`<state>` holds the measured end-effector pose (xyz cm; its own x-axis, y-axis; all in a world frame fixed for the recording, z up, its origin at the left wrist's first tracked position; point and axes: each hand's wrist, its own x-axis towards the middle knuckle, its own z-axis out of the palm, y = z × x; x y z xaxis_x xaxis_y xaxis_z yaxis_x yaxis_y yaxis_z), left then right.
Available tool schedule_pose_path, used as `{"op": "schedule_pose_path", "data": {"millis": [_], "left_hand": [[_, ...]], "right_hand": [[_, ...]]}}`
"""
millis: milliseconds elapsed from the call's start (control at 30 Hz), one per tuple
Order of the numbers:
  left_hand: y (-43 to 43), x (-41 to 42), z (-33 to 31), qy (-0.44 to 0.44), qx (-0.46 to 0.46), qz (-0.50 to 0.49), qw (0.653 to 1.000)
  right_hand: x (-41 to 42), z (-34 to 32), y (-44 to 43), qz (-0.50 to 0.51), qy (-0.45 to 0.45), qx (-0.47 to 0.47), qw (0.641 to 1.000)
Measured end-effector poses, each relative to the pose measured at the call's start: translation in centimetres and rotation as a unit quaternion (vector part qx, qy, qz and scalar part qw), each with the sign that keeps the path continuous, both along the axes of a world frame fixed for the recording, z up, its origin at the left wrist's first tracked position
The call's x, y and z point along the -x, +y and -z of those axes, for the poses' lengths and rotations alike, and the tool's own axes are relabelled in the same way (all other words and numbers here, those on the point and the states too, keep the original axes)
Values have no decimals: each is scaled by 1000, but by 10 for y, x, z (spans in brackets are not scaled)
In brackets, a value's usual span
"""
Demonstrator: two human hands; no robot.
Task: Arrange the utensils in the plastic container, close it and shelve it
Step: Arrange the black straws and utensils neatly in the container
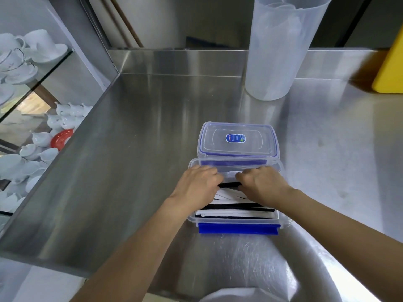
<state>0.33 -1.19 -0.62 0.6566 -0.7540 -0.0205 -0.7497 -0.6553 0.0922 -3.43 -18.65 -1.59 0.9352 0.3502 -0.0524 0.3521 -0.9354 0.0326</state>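
Note:
A clear plastic container with blue latches stands open on the steel counter. Black and white utensils lie lengthwise inside it. Its clear lid, rimmed in blue with a blue sticker, lies flat just behind the container. My left hand and my right hand are both inside the container at its far half, fingers curled onto the utensils and nearly touching each other. The fingertips are hidden among the utensils.
A tall frosted plastic jug stands at the back of the counter. A yellow object sits at the far right. Glass shelves at left hold white cups and teapots and a red item. A white rounded object pokes in at the bottom edge.

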Motion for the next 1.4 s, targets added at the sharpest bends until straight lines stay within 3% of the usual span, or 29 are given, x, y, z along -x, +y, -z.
{"op": "schedule_pose_path", "data": {"millis": [167,233,600,767,1033,1233,1400], "left_hand": [[6,0,0,29,34,60,997],[4,1,-2,26,32,57,998],[1,7,-9,-13,-79,74,994],[4,4,-9,-41,-116,92,988],[4,4,-9,17,-129,95,987],[4,6,-10,56,-131,93,985],[3,4,-6,74,-123,83,986]], "right_hand": [[4,0,0,-3,89,-81,993],[6,0,1,1,118,-63,991],[-1,-4,1,-8,216,-134,967],[-1,-6,2,-25,236,-132,962],[3,-8,-3,-43,254,-116,959],[6,-12,-3,-66,185,-151,969],[7,-8,-6,-82,199,-88,972]]}}
